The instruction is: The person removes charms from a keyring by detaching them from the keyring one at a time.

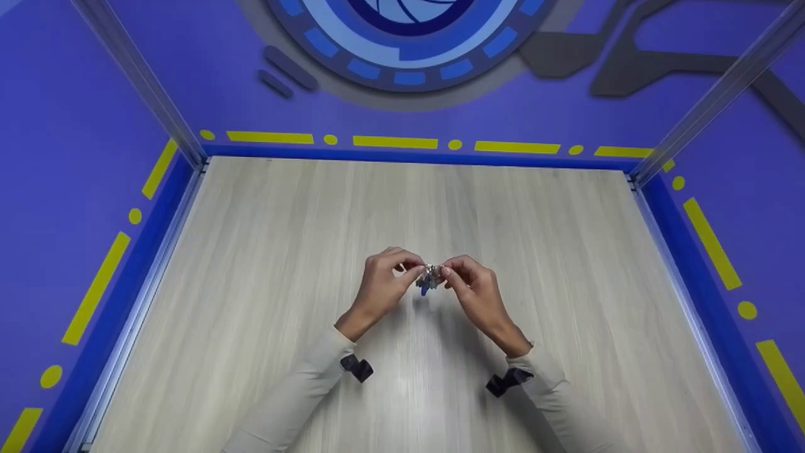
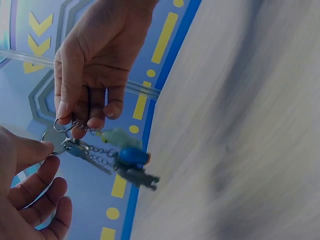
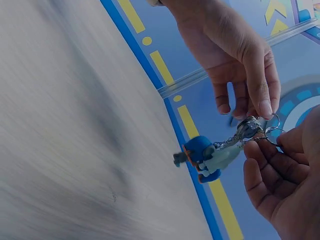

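1. Here's the left hand (image 1: 383, 283) and right hand (image 1: 481, 296), near each other, each pinching a metal ring (image 2: 53, 130)
2. Between them, up over the tabletop (image 1: 302, 226), hangs the keyring bundle (image 1: 429, 280)
3. Counting now: two large rings showing, at least three charms, pale green (image 2: 120, 138), blue (image 2: 134, 157), grey (image 2: 137, 176)

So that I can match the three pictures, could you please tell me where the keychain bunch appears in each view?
Head: the keychain bunch is slightly below and right of centre.
Left wrist: the keychain bunch is in the left half, below mid-height.
Right wrist: the keychain bunch is in the right half, below mid-height.
Shared landmark: yellow wall dashes.
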The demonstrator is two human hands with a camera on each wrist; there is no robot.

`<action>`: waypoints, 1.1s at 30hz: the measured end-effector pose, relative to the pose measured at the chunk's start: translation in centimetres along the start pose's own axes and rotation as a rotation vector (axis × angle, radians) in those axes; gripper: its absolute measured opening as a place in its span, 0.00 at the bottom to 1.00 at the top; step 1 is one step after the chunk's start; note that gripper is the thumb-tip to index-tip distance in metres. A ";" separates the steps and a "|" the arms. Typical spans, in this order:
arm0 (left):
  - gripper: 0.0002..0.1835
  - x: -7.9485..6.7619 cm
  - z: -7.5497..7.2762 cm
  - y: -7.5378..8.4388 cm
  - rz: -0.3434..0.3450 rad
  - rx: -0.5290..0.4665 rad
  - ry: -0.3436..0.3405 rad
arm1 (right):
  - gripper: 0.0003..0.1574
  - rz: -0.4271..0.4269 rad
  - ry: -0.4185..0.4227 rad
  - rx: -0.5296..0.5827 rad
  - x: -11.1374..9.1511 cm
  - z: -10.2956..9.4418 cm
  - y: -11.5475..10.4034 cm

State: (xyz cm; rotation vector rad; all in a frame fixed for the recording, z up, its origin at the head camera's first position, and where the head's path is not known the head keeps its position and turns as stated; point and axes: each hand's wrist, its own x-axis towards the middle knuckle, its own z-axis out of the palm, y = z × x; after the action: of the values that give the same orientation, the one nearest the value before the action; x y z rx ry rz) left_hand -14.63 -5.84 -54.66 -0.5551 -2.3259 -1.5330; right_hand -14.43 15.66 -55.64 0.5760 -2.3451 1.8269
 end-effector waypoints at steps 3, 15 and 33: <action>0.03 -0.2 0.3 -0.1 -0.087 -0.062 -0.018 | 0.04 -0.007 0.003 -0.011 0.0 0.0 0.0; 0.01 -0.2 0.0 1.0 -0.047 0.159 -0.145 | 0.04 -0.100 -0.015 -0.097 0.1 -0.1 0.0; 0.04 -0.3 0.7 1.1 0.000 0.093 -0.025 | 0.04 -0.269 -0.009 -0.221 0.2 -0.1 0.6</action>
State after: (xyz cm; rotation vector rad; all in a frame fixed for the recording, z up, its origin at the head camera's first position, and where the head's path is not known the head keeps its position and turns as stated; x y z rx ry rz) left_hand -13.90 -4.86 -54.14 -0.5533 -2.4013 -1.4175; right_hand -14.83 15.85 -56.13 0.8219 -2.3012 1.4324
